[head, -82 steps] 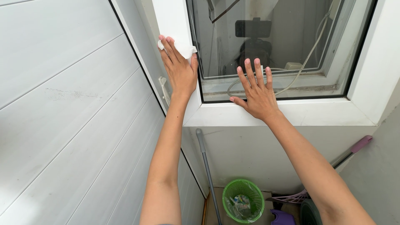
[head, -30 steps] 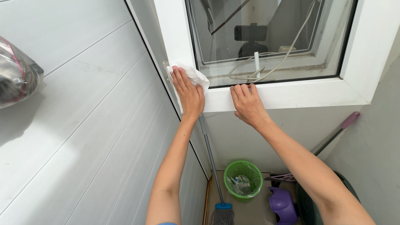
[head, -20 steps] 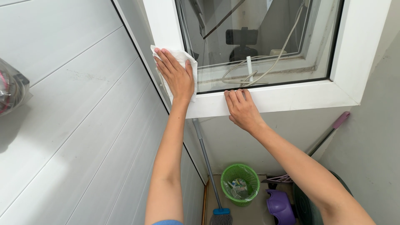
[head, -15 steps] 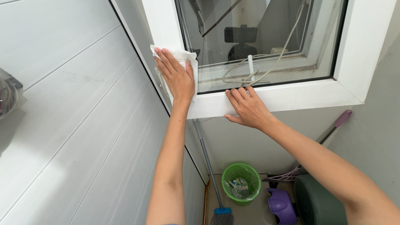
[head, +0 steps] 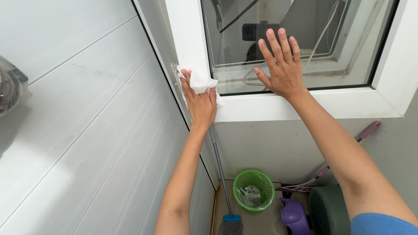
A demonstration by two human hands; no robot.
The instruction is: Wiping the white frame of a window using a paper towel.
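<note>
My left hand (head: 200, 102) presses a white wipe (head: 199, 82) flat against the lower left corner of a white window frame (head: 331, 104). The fingers lie over the wipe, which bunches up above them. My right hand (head: 281, 65) rests with spread fingers flat on the window glass (head: 344, 39), just above the bottom rail, holding nothing. Behind the glass lie white cables and a dark object.
White panelled wall (head: 87, 130) fills the left. A mop (head: 226, 204) leans in the corner below. On the floor stand a green basket (head: 254, 190), a purple tub (head: 294, 215) and a dark round container (head: 328, 209). A pink-handled tool (head: 368, 129) leans right. A plastic bag (head: 11, 91) hangs left.
My left hand slid the wipe down the frame's left post to the corner. My right hand left the bottom rail and moved up onto the glass, fingers spread.
</note>
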